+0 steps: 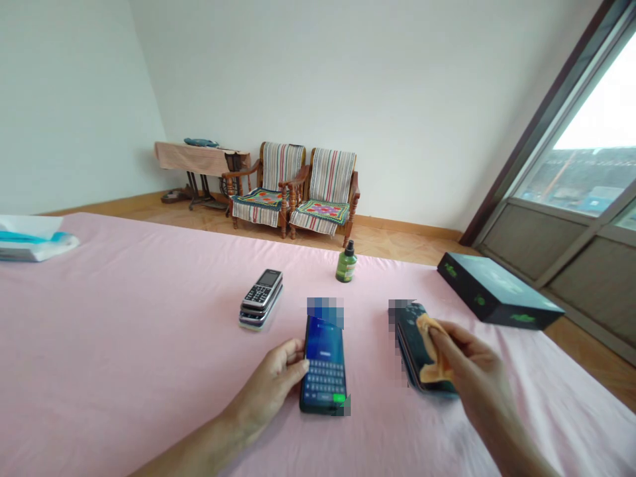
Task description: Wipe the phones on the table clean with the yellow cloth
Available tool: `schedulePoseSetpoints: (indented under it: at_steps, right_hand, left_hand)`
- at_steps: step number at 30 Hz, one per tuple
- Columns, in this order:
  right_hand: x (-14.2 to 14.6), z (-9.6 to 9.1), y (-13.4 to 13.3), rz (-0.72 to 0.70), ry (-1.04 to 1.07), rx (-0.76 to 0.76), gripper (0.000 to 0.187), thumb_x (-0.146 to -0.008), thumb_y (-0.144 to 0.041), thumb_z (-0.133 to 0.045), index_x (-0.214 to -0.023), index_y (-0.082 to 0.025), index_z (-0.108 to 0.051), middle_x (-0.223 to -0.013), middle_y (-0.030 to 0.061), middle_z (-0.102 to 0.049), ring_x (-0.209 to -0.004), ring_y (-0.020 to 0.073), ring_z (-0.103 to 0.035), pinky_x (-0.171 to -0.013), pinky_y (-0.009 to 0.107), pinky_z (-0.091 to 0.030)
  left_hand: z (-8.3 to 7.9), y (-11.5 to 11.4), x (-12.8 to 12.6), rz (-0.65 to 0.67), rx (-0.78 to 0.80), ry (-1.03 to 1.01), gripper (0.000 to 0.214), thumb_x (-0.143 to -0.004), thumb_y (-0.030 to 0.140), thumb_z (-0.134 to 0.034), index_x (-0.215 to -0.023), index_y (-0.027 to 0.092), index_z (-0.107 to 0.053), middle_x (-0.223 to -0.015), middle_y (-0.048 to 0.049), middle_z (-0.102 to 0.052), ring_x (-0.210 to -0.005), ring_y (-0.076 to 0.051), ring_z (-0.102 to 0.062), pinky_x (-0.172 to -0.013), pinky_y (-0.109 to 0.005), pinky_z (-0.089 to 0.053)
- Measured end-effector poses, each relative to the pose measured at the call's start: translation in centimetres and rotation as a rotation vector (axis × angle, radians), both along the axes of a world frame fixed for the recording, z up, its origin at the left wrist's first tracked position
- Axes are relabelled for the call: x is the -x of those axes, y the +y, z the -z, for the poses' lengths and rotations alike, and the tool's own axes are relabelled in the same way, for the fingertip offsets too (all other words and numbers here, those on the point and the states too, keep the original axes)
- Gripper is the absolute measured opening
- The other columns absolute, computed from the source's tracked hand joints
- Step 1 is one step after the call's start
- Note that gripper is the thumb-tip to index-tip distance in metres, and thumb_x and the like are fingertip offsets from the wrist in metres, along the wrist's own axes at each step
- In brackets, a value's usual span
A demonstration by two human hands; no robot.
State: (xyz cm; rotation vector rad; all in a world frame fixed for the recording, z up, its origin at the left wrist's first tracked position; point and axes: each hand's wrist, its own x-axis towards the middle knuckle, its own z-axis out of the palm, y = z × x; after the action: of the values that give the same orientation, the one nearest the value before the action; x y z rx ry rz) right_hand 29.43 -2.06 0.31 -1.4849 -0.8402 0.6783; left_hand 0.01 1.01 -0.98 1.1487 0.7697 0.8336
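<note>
My left hand (275, 381) rests on the pink sheet with its fingers curled against the left edge of a smartphone (324, 364) whose screen is lit and shows a keyboard. My right hand (467, 364) pinches a small orange cloth (431, 351) and presses it on a second dark phone (417, 344) lying to the right. A stack of keypad phones (262, 298) sits further back on the left. A small green spray bottle (346, 263) stands upright behind the lit phone.
The pink-covered surface (124, 331) fills the foreground. A dark box with green print (497, 290) lies at the right edge, a tissue pack (32, 238) at far left. Two striped wooden chairs (298, 192) and a small table (199, 159) stand by the wall; a window (586, 165) is at right.
</note>
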Motion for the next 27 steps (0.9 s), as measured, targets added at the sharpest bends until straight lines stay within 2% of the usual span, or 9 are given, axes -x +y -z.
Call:
schedulePoseSetpoints:
  at_steps: [3,6,8,10,12,15,18,22,27]
  right_hand:
    - [-2.4,0.6,-0.1,0.122,0.066,-0.011,0.055,-0.065,-0.053,-0.076,-0.104,-0.015,-0.07,-0.083,0.0056,-0.066,-0.062,0.0173,-0.059,-0.048,0.029,-0.055]
    - [-1.6,0.3,-0.6,0.153,-0.067,-0.089,0.047,-0.067,-0.05,-0.074,-0.098,-0.015,-0.071,-0.087,0.0066,-0.066,-0.068,0.0191,-0.061,-0.053,0.03,-0.056]
    - [0.3,-0.3,-0.9,0.061,-0.274,-0.187,0.033,-0.071,-0.046,-0.072,-0.088,-0.017,-0.072,-0.086,0.0071,-0.065,-0.072,0.0192,-0.061,-0.053,0.026,-0.052]
    - [2.6,-1.2,-1.1,-0.168,-0.407,-0.239,0.022,-0.078,-0.04,-0.067,-0.084,-0.019,-0.072,-0.086,0.0071,-0.064,-0.07,0.0179,-0.06,-0.052,0.024,-0.049]
    - [4.7,-1.8,-1.1,-0.282,-0.464,-0.277,0.018,-0.084,-0.034,-0.061,-0.084,-0.02,-0.072,-0.086,0.0074,-0.064,-0.073,0.0182,-0.061,-0.061,0.026,-0.05]
    - [6.6,-1.9,-0.9,-0.325,-0.445,-0.293,0.017,-0.086,-0.032,-0.059,-0.084,-0.02,-0.071,-0.083,0.0069,-0.063,-0.072,0.0175,-0.06,-0.061,0.026,-0.047]
    - [7.1,-1.2,-0.5,-0.31,-0.367,-0.246,0.018,-0.084,-0.033,-0.06,-0.08,-0.019,-0.071,-0.077,0.005,-0.062,-0.068,0.0169,-0.058,-0.057,0.024,-0.044]
    - [6.8,0.1,-0.1,-0.298,-0.249,-0.149,0.022,-0.081,-0.037,-0.062,-0.075,-0.017,-0.071,-0.069,0.0028,-0.061,-0.064,0.0165,-0.055,-0.056,0.025,-0.042]
    - [5.7,0.9,-0.2,-0.242,-0.218,-0.111,0.026,-0.078,-0.042,-0.065,-0.077,-0.016,-0.071,-0.069,0.0028,-0.06,-0.064,0.0167,-0.054,-0.056,0.025,-0.042]
  left_hand:
    - [-0.1,-0.1,-0.2,-0.005,0.002,-0.018,0.035,-0.08,0.04,-0.07,-0.101,0.014,-0.062,-0.102,-0.0088,-0.067,-0.103,-0.027,-0.06,-0.085,-0.035,-0.046]
    - [0.1,-0.1,-0.5,-0.042,-0.014,0.011,0.033,-0.08,0.039,-0.067,-0.101,0.014,-0.061,-0.1,-0.0083,-0.067,-0.098,-0.025,-0.062,-0.086,-0.035,-0.046]
    - [0.2,0.1,-0.7,-0.073,-0.084,0.119,0.03,-0.081,0.038,-0.061,-0.099,0.014,-0.06,-0.095,-0.0078,-0.068,-0.092,-0.024,-0.063,-0.085,-0.035,-0.047]
    - [0.1,0.5,-0.9,-0.103,-0.176,0.27,0.027,-0.082,0.037,-0.054,-0.094,0.013,-0.061,-0.089,-0.0071,-0.068,-0.086,-0.023,-0.064,-0.079,-0.033,-0.048]
    - [-0.4,1.4,-1.0,-0.135,-0.249,0.396,0.024,-0.082,0.033,-0.048,-0.088,0.013,-0.06,-0.082,-0.0062,-0.067,-0.079,-0.022,-0.064,-0.069,-0.03,-0.048]
    - [-1.6,3.2,-1.2,-0.162,-0.353,0.532,0.015,-0.078,0.023,-0.047,-0.076,0.015,-0.059,-0.072,-0.0044,-0.064,-0.068,-0.021,-0.061,-0.058,-0.027,-0.042]
    - [-3.1,3.8,-1.9,-0.167,-0.51,0.668,0.01,-0.074,0.013,-0.051,-0.072,0.016,-0.06,-0.069,-0.0026,-0.063,-0.069,-0.021,-0.06,-0.062,-0.027,-0.039]
    - [-4.1,2.0,-4.0,-0.151,-0.693,0.802,0.019,-0.078,0.009,-0.049,-0.084,0.017,-0.065,-0.082,-0.0054,-0.066,-0.077,-0.022,-0.06,-0.07,-0.03,-0.04]
    - [-3.7,-0.6,-6.4,-0.038,-0.857,0.9,0.027,-0.077,0.01,-0.053,-0.101,0.016,-0.063,-0.096,-0.0091,-0.064,-0.092,-0.026,-0.059,-0.082,-0.034,-0.046]
